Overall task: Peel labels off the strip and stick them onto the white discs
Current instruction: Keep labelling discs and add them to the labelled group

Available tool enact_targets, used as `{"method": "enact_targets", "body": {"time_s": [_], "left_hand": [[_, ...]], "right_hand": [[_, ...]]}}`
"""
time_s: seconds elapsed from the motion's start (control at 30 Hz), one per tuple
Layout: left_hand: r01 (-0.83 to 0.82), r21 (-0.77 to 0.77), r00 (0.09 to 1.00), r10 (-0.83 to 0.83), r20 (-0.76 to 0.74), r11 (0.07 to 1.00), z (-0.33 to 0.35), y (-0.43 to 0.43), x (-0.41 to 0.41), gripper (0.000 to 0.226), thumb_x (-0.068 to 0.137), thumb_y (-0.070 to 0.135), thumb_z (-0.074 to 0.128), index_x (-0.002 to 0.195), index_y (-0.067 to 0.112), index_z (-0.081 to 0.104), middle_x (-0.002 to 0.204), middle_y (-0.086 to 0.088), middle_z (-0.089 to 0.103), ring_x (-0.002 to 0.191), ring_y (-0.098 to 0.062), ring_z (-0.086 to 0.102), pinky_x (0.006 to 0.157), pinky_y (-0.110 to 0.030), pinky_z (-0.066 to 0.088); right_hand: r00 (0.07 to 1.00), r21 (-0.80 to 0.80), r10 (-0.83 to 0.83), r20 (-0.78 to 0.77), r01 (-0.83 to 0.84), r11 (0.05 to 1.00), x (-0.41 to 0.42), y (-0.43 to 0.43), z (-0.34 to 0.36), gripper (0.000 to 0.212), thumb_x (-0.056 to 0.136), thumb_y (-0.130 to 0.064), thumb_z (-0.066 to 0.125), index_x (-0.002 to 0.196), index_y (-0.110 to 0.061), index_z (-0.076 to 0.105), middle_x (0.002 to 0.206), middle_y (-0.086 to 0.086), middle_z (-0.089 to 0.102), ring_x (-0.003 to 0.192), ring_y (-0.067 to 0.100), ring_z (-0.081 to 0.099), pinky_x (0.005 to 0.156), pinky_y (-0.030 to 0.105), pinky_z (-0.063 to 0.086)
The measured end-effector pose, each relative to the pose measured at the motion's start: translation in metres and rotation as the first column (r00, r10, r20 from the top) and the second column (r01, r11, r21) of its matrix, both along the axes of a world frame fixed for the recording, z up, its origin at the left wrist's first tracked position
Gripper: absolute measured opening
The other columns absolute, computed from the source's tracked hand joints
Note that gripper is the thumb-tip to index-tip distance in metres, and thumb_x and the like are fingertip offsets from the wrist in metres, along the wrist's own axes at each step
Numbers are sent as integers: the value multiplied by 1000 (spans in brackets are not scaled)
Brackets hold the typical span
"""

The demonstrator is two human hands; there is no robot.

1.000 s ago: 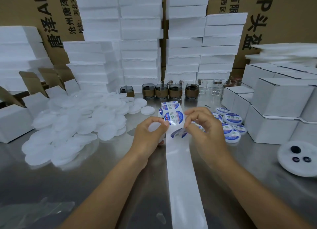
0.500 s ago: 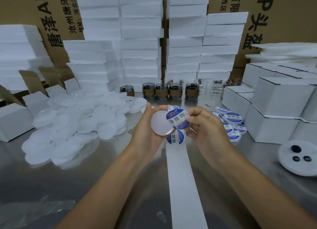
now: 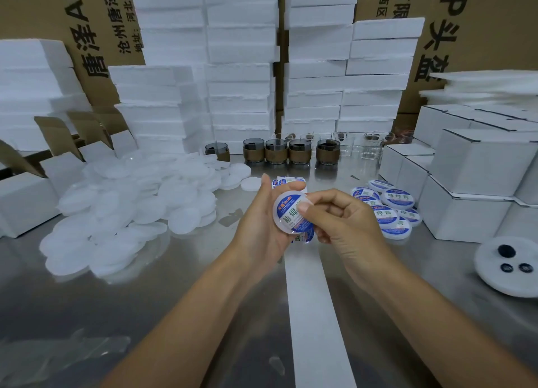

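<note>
My left hand [image 3: 259,227] grips a white disc [image 3: 286,214] tilted toward me, with a round blue-and-white label lying on its face. My right hand [image 3: 340,218] has its thumb pressed on the label's right side, the other fingers curled behind. The white backing strip [image 3: 314,315] runs down the steel table toward me; more labels on it [image 3: 286,181] show just beyond my hands, one partly hidden below the disc. A heap of plain white discs [image 3: 131,207] lies at the left. Labelled discs [image 3: 390,210] lie at the right.
Stacked white foam blocks [image 3: 241,76] and cardboard cartons fill the back. Small glass cups with brown bands [image 3: 300,152] line up behind the strip. White boxes [image 3: 477,178] stand at the right, open boxes [image 3: 26,201] at the left. A white foam insert with dark holes [image 3: 509,267] lies near right.
My right hand peeled a label from the strip and brought it onto the disc that my left hand lifted; the label now covers the disc's face under my thumb.
</note>
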State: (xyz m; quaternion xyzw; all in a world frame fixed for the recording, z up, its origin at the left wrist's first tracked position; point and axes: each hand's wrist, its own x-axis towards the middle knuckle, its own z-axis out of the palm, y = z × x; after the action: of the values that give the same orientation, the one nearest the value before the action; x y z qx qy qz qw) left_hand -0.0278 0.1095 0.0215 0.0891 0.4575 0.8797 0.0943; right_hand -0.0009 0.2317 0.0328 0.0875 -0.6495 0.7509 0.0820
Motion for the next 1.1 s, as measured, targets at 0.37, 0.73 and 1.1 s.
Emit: {"method": "enact_targets", "body": {"time_s": [0.37, 0.73, 1.1], "left_hand": [[13, -159, 986, -39, -161, 987, -3, 1, 3, 34, 72, 29, 62, 102, 13, 61, 94, -12, 64, 75, -19, 66, 65, -27, 55], [20, -126, 986, -40, -163, 992, -3, 0, 4, 29, 77, 19, 56, 105, 13, 60, 97, -13, 64, 76, -19, 65, 65, -26, 55], [-2, -137, 989, -19, -148, 991, -3, 1, 5, 20, 95, 8, 44, 103, 13, 62, 95, -9, 69, 79, -17, 69, 66, -25, 56]], "right_hand": [[999, -3, -30, 34, 30, 1000, -1, 0, -2, 7, 79, -14, 69, 77, -10, 63, 53, -4, 60, 40, 5, 45, 43, 16, 42], [1000, -7, -19, 10, 19, 1000, -2, 1, -3, 8, 82, -11, 67, 76, -13, 62, 53, -2, 59, 40, 7, 47, 45, 19, 46], [999, 5, -33, 24, 32, 999, -3, 1, -4, 5, 82, -10, 67, 82, -7, 63, 57, 1, 62, 41, 6, 49, 45, 18, 46]]}}
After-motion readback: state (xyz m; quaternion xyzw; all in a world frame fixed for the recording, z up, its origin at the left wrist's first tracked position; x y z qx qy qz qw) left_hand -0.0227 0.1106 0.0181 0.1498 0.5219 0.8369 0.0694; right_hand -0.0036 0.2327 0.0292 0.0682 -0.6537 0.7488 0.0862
